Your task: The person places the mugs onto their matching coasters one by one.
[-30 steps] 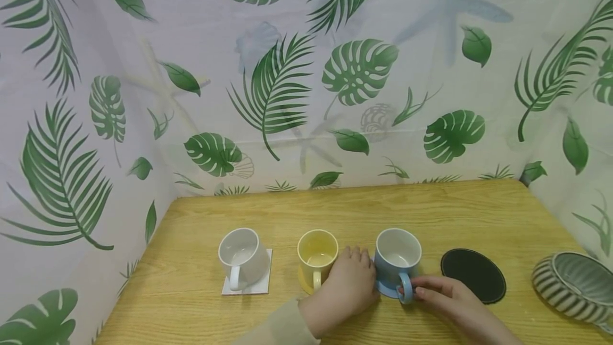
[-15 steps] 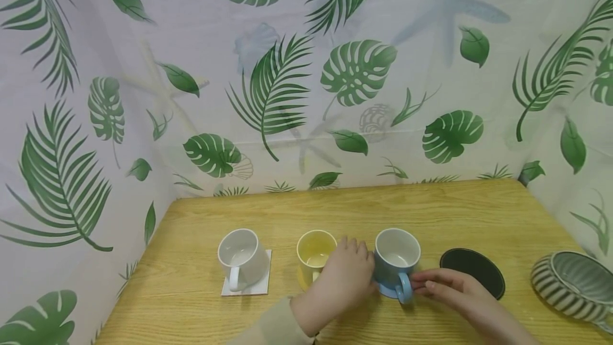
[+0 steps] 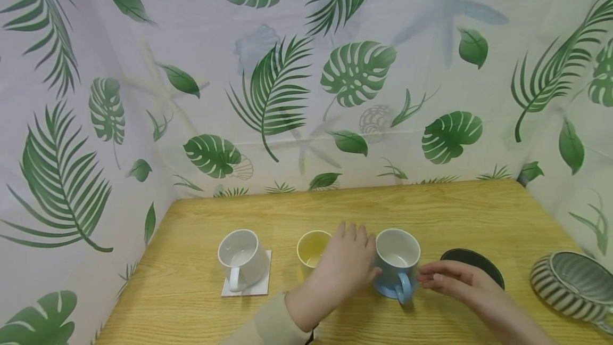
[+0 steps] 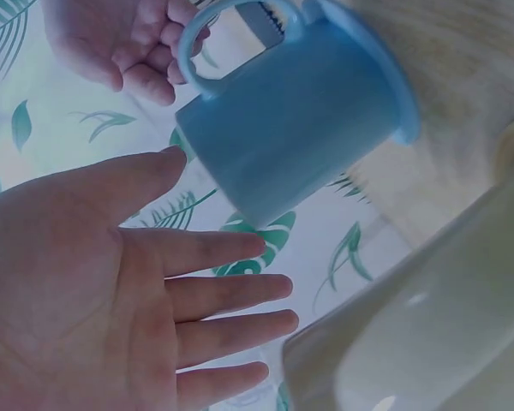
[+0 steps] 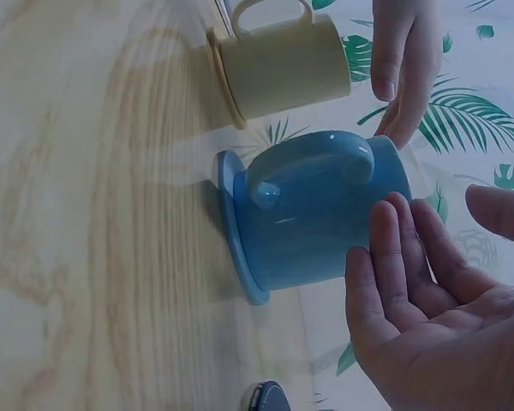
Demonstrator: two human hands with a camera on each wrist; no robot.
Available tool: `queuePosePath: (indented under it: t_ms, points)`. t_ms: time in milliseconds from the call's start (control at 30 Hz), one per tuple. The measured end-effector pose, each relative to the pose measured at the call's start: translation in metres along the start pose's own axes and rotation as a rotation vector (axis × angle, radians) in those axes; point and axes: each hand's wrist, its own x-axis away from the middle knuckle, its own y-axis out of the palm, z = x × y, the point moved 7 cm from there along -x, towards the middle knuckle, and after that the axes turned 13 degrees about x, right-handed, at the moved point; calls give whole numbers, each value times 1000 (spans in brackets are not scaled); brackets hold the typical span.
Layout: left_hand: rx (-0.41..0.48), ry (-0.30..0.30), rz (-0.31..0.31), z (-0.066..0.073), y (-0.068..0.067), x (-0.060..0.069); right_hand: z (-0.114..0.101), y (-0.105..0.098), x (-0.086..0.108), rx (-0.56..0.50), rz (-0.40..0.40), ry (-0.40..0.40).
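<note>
A blue mug (image 3: 394, 273) stands upright on a round blue coaster (image 3: 384, 290), its handle toward me. My left hand (image 3: 342, 262) is raised between it and the yellow mug (image 3: 310, 245), fingers straight and spread, holding nothing. In the left wrist view that palm faces the blue mug with a gap. My right hand (image 3: 462, 281) hovers at the right of the blue mug, fingers loosely bent and holding nothing. In the right wrist view its fingertips come close to the mug's rim; contact cannot be told. My left hand and forearm hide part of the yellow mug and its coaster (image 5: 227, 86).
A white mug (image 3: 254, 265) stands on a square white coaster (image 3: 264, 285) at the left. My right hand partly covers a black coaster (image 3: 479, 262). At the far right is a striped ribbed cup (image 3: 555, 292). A leaf-patterned cloth (image 3: 297, 174) lines the back and sides.
My right hand has let go of the blue mug's handle and moved right. My left hand has risen and spread its fingers, covering more of the yellow mug. The mugs have stayed put.
</note>
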Motion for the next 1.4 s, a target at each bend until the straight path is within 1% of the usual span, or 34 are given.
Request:
queuePosePath:
  t_ms: [200,267,367,433,500,733,867,1033,1100,1267,1333,1400]
  points:
    - [-23,26,73,0,-11,-1,-1,-11,2,43,40,42]
    - [-34,43,95,2,-15,-1,-2,-14,3,44,53,36]
    - [-42,74,114,6,-18,-3,-4,-19,5,52,72,5]
    - [-45,95,118,8,-19,-4,-5,-22,6,58,84,-14]
    - [-42,109,118,11,-18,-5,-5,-24,8,65,94,-16]
    - [-38,138,107,20,-16,-9,-1,-35,13,84,136,87]
    - [-37,152,107,25,-15,-12,-2,-41,16,106,165,61]
    - [-26,159,104,31,-13,-15,-1,-48,20,94,186,18]
    - [-33,164,106,33,-12,-16,-2,-50,22,76,192,-19]
    - [-39,193,132,39,-14,-17,-6,-54,26,20,188,-156]
    - [-32,207,141,41,-14,-17,-6,-55,28,7,184,-181]
    - [-32,219,143,43,-13,-18,-5,-57,30,-1,182,-175]
